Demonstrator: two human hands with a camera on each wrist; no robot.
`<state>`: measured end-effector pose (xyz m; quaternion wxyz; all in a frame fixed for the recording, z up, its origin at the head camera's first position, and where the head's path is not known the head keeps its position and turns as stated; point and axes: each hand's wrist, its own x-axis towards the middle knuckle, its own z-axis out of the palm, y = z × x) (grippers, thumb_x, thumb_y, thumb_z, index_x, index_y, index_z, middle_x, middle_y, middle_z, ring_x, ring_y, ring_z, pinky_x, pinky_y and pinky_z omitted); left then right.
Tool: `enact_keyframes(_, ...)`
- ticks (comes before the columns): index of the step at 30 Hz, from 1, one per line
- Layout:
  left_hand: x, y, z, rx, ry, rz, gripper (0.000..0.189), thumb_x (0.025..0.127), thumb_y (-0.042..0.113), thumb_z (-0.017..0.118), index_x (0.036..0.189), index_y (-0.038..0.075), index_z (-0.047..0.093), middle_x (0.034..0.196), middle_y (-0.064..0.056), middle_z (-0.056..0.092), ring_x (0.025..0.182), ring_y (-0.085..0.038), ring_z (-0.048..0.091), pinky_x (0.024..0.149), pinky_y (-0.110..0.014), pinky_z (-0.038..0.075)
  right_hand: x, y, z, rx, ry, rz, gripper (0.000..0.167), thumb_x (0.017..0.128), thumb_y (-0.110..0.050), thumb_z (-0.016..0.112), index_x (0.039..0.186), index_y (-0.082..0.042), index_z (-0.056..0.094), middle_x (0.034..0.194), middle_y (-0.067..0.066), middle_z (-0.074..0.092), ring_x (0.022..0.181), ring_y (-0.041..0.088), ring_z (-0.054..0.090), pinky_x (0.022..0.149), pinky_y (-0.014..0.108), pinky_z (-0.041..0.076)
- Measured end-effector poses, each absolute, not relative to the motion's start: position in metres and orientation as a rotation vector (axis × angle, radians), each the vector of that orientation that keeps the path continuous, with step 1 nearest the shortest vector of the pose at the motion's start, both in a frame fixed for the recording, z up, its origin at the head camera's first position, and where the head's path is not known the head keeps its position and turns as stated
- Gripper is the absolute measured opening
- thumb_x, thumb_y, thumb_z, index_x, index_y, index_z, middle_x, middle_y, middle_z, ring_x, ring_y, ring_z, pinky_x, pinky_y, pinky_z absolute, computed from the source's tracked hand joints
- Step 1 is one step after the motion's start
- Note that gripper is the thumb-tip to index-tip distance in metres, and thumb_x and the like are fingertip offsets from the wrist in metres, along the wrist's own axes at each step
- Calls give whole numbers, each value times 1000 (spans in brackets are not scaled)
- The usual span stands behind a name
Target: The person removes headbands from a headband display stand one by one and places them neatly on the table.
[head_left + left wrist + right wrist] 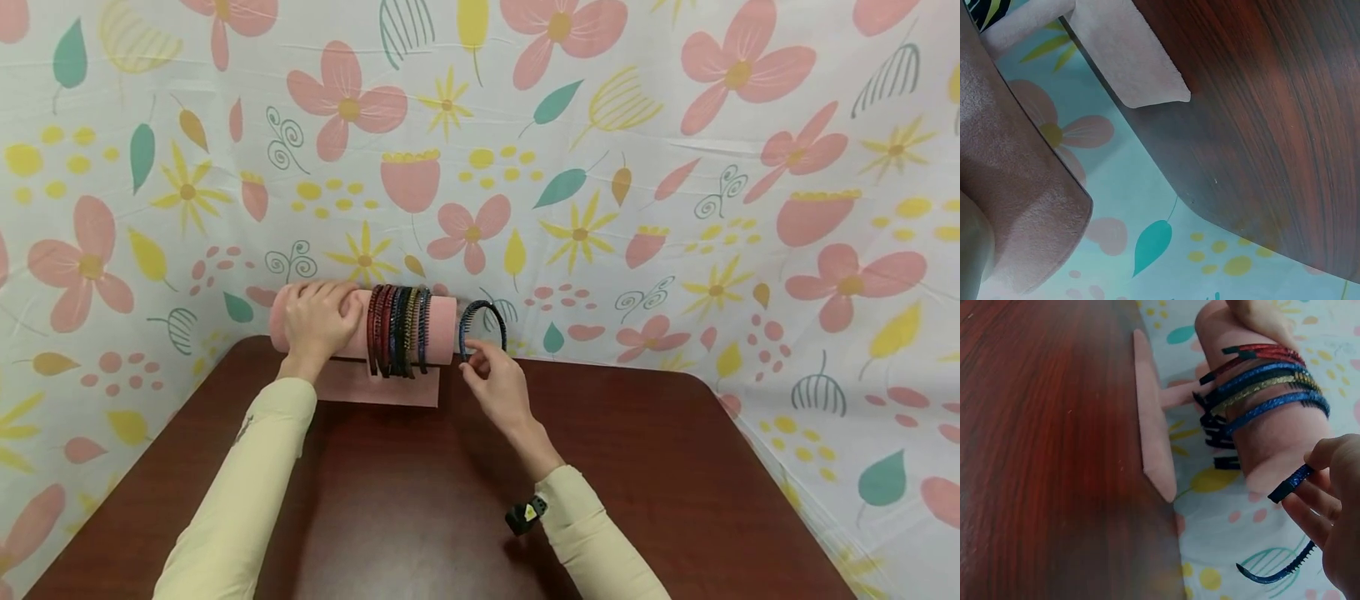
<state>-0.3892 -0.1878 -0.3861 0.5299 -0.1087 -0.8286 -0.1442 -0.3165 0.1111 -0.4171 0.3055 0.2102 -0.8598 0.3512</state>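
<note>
A pink padded headband stand (444, 321) bears several glittery headbands (397, 329) in red, black, gold and blue, side by side round its roll. My left hand (321, 317) grips the roll near its left end, fingers curved over the top. Just off the roll's right end, my right hand (497, 385) pinches a blue glitter headband (504, 321) by one side, its arch upward. The right wrist view shows the thumb and fingers on this headband (1300, 475) near a dark tip, with its toothed other end hanging free.
The stand's flat pink base (382, 392) lies at the back of the dark wooden table (420, 500). A white cloth (570, 250) printed with flowers hangs right behind the table edge. A black band (525, 515) is on the right wrist.
</note>
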Motion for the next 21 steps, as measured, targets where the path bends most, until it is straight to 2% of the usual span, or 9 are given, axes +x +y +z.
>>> enact_keyframes(5,-391,-186,-383,-268,-1974,-342,39,90,38,48,99,14,77,102,-6,77,98,-30,69,96,-51,46,-318,120,-424,536,-2302,973,32,86,-9,74,117,-7,68,81,2,67,68,13,61,64,29,52)
enact_keyframes(12,-391,-188,-381,-259,-1950,-349,38,90,37,49,99,13,78,101,-7,77,96,-31,70,96,-50,46,-327,123,-441,477,-2489,1043,33,88,-13,71,120,-12,66,81,-3,62,68,8,57,63,24,49)
enact_keyframes(21,-387,-189,-387,-270,-1968,-360,38,91,36,48,100,13,78,102,-7,77,98,-31,69,97,-51,46,-334,121,-465,431,-2691,1131,31,89,-11,69,120,-10,64,78,0,58,60,11,50,59,25,44)
